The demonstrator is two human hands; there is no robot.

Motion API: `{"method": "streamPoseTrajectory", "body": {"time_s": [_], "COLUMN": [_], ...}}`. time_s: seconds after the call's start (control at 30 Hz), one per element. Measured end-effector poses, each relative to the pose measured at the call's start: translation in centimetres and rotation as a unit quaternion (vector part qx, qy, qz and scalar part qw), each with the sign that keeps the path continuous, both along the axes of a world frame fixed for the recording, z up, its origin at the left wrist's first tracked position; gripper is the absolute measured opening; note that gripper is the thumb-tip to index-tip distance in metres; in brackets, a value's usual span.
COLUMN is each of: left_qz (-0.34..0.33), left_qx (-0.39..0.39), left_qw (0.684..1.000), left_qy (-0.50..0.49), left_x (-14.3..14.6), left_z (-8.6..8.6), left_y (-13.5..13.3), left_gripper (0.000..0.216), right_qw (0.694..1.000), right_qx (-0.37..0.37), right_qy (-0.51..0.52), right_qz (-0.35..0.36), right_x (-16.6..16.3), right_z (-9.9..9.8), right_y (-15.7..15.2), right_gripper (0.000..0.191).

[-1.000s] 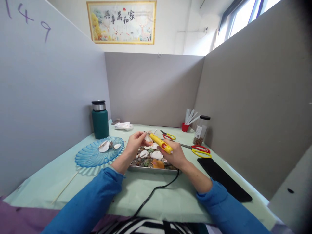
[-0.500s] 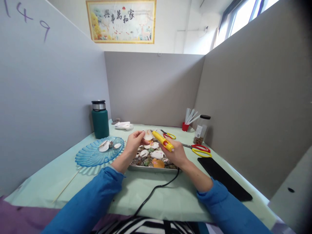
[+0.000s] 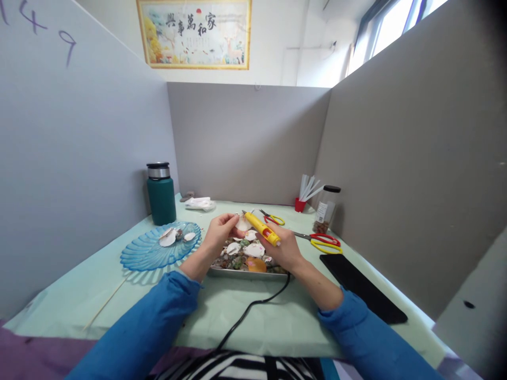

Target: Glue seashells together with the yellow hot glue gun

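Two hands (image 3: 217, 232) (image 3: 285, 248) hold one shell (image 3: 242, 224) and one glue gun (image 3: 261, 228).

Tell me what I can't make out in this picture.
Head view:
Glue gun, grip: mostly covered by the right hand.
Nozzle touching the shell or not: too small to tell.
Tray, left rim: mostly behind the left hand.
Jar label: print too small.
Window: cut off by the top edge.

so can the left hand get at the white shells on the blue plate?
Probably: the blue plate lies close on that side, nothing visible blocking its white shells. But the left hand pinches another shell, so its grip isn't free.
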State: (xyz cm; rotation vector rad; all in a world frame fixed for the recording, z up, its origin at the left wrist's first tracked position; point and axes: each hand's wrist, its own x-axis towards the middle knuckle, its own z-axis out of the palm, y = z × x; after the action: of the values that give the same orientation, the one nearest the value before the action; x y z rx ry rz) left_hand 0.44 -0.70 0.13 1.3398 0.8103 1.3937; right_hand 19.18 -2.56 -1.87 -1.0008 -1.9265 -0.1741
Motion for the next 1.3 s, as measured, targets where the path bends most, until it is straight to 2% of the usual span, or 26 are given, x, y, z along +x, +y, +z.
{"method": "streamPoseTrajectory", "body": {"time_s": [0.1, 0.27, 0.37, 0.57, 0.67, 0.77, 0.97, 1.07, 1.2, 1.3], "left_qz": [0.014, -0.006, 0.006, 0.093, 0.085, 0.058, 0.026, 0.02, -0.005, -0.035], "left_qx": [-0.01, -0.022, -0.021, -0.038, -0.036, -0.025, 0.012, 0.025, 0.029, 0.032], "left_qw": [1.0, 1.0, 1.0, 0.992, 0.994, 0.997, 1.0, 0.999, 0.998, 0.996], "left_qy": [-0.015, -0.007, -0.016, -0.076, -0.065, -0.046, -0.001, 0.018, 0.06, 0.079], "left_x": [0.0, 0.0, -0.1, -0.6, -0.6, -0.4, -0.1, 0.1, 0.4, 0.6], "left_z": [0.1, 0.1, 0.0, 0.0, 0.2, 0.3, 0.3, 0.4, 0.5, 0.5], "left_y": [0.0, -0.1, 0.2, 0.9, 0.7, 0.4, -0.2, -0.4, -0.8, -1.1], "left_gripper": [0.032, 0.034, 0.033, 0.029, 0.03, 0.032, 0.032, 0.03, 0.03, 0.03], "right_qw": [1.0, 1.0, 1.0, 0.994, 0.983, 0.974, 0.967, 0.971, 0.988, 0.987], "right_qx": [0.002, 0.004, 0.008, -0.034, -0.087, -0.129, -0.178, -0.187, -0.127, -0.1], "right_qy": [0.008, -0.017, -0.023, -0.063, -0.129, -0.169, -0.173, -0.126, 0.038, 0.095], "right_qz": [-0.018, 0.019, 0.016, -0.085, -0.101, -0.072, 0.05, 0.083, 0.081, 0.085], "right_x": [0.1, 0.0, 0.0, 0.9, 1.3, 1.4, 2.7, 3.0, 2.2, 1.2], "right_z": [-0.1, 0.0, 0.0, 0.2, 0.4, 0.5, 1.5, 2.3, 2.6, 2.4], "right_y": [0.1, -0.1, -0.1, 0.5, 0.7, 0.6, 0.8, 0.9, 0.6, 0.3], "right_gripper": [0.02, 0.022, 0.021, 0.021, 0.027, 0.028, 0.037, 0.034, 0.031, 0.026]}}
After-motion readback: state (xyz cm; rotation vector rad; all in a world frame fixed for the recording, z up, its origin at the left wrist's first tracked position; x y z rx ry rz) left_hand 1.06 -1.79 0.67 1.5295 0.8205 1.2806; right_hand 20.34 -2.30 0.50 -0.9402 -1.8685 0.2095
